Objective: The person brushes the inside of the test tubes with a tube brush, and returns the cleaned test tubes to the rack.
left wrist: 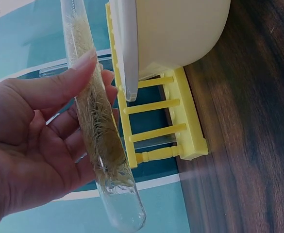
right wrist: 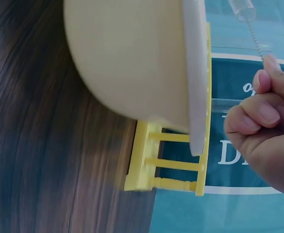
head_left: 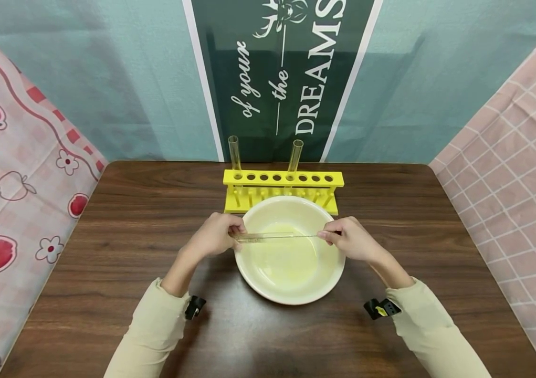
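Note:
Over a white basin, my left hand grips a clear glass test tube near its rounded end, thumb on one side and fingers behind. Inside the tube sit the tan bristles of a test tube brush, stopping short of the closed end. My right hand pinches the brush's twisted wire handle between thumb and index finger, with the other fingers curled. That wire runs out of the tube's open mouth. Tube and wire lie roughly level across the basin, mouth toward the right.
Just behind the basin stands a yellow test tube rack with a row of holes. Two clear test tubes, one on the left and one nearer the middle, stand upright in it. All rests on a dark wooden table against a teal cloth.

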Motion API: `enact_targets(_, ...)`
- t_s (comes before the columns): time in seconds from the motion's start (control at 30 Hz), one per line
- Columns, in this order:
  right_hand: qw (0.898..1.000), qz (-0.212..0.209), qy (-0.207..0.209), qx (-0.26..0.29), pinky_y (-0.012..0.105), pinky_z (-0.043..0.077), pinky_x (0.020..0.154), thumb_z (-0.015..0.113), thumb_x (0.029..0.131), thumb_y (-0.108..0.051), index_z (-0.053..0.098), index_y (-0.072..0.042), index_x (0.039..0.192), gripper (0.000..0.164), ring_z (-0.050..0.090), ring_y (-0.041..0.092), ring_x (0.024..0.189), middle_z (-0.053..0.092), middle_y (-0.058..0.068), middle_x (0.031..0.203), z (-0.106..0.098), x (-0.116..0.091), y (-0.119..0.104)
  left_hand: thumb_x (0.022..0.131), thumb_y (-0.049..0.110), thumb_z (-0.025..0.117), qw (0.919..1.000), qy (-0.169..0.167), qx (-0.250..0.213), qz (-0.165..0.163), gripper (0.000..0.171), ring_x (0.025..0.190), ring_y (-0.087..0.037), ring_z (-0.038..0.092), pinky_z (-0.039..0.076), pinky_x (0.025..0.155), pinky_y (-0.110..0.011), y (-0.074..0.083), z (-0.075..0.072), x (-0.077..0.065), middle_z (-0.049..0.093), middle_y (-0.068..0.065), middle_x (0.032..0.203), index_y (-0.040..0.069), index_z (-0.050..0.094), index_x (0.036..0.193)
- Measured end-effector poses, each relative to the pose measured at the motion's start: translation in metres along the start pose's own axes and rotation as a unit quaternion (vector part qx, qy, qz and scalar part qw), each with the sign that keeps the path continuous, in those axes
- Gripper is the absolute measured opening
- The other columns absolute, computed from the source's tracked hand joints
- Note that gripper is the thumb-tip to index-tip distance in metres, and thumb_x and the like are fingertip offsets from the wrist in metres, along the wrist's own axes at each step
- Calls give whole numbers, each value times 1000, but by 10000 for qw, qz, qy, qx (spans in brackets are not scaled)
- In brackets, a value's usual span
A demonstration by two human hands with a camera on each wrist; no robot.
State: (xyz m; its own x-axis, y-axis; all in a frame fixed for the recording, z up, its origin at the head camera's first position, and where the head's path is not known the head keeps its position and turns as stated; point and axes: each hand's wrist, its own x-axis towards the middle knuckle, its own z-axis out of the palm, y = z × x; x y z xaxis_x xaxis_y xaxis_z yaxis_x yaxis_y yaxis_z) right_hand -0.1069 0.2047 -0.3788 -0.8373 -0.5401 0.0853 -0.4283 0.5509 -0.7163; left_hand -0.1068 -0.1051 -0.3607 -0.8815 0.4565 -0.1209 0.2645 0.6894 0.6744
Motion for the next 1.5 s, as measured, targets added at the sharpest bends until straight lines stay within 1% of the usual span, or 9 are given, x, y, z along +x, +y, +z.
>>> enact_targets(0.2,9871,-1281,647,-714,19,32,46,66,77,4,50,-10,60,28,30,1,51,35,-13,57,4,-5,9,66,1,78,9997,-133,-25,-207,18,69,-13,53,45,65,-28,-1,-4,0,61,1,71,7,67,79)
enact_targets(0.4,9729,-1843,942,-1026,15,33,47,69,73,6,56,-9,65,21,37,3,54,49,-5,60,7,-8,17,67,2,78,9992,-265,-125,-260,18,71,-14,55,47,66,-29,-3,-7,-1,62,0,74,5,68,83)
enact_targets(0.53,9615,-2131,1114,-1330,19,38,50,70,71,6,59,-7,67,18,47,8,58,55,0,64,7,-9,19,68,3,77,9991,-296,-185,-241,18,71,-13,56,47,66,-29,-5,-8,-2,64,0,74,6,69,83)
enact_targets(0.7,9447,-2501,1256,-1712,29,44,55,56,90,-15,55,-7,66,25,54,13,63,52,0,63,5,-9,20,68,3,77,9989,-392,-152,-222,16,70,-13,57,47,65,-28,-8,-10,-1,64,1,73,7,70,83)
enact_targets(0.83,9419,-2577,1219,-1776,31,45,59,43,95,-27,55,-7,66,37,55,13,64,54,0,65,4,-10,21,70,2,75,9984,-487,-138,-244,15,69,-13,57,46,65,-28,-9,-12,-2,64,2,72,7,70,82)
enact_targets(0.97,9453,-2503,1224,-1694,27,43,55,62,85,-6,57,-7,67,19,53,12,63,54,0,65,3,-10,22,70,1,75,9984,-494,-141,-256,15,70,-13,57,47,66,-29,-10,-13,-3,64,2,72,7,70,82)
enact_targets(1.1,9593,-2127,1241,-1385,18,35,47,68,69,12,54,-8,62,26,40,5,53,46,-5,59,2,-12,22,70,0,75,9986,-447,-45,-282,15,70,-13,57,47,67,-30,-11,-14,-3,65,2,73,8,70,82)
enact_targets(1.3,9905,-997,771,-547,18,30,41,64,80,5,53,-10,58,28,28,0,46,35,-13,54,-4,-13,19,69,-1,76,9991,-285,97,-289,16,70,-13,57,47,67,-30,-11,-13,-5,65,1,75,7,70,82)
enact_targets(1.5,9994,127,196,269,22,27,39,59,88,-5,53,-6,58,30,24,2,41,35,-9,50,-12,-12,17,69,-2,75,9995,17,135,-267,16,69,-13,57,47,64,-29,-10,-10,-7,64,0,73,7,69,80)
